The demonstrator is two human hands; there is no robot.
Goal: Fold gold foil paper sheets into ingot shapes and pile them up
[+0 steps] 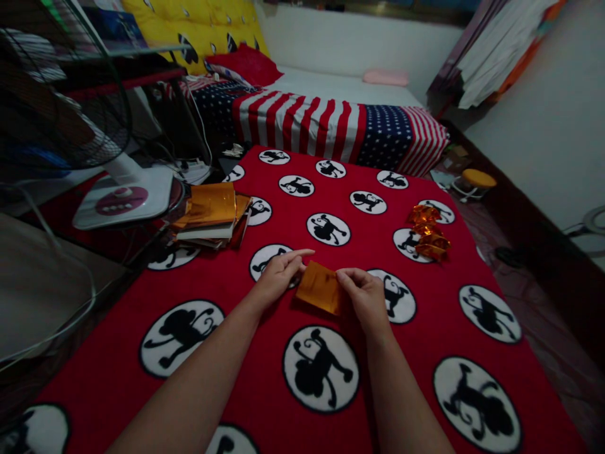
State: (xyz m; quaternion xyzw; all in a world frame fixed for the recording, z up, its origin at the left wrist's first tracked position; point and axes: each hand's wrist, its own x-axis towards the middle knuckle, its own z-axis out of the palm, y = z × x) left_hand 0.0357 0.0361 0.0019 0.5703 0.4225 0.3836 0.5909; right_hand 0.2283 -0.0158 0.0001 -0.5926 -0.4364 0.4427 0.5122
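A small sheet of shiny gold foil paper (321,289) is held just above the red tablecloth, roughly square and creased. My left hand (280,275) grips its upper left corner between thumb and fingers, with the index finger stretched out past the edge. On the other side, my right hand (367,296) pinches the upper right corner between thumb and forefinger. To the left lies a stack of gold foil sheets (212,205) with paler sheets beneath. Several folded, crinkled gold foil pieces (429,233) rest in a cluster on the right.
A red cloth with black monkey figures in white circles (265,378) covers the surface before me. A fan (125,183) stands at the left beside a cluttered shelf. Behind are a bed with a striped and starred cover (302,123) and a yellow stool (478,178).
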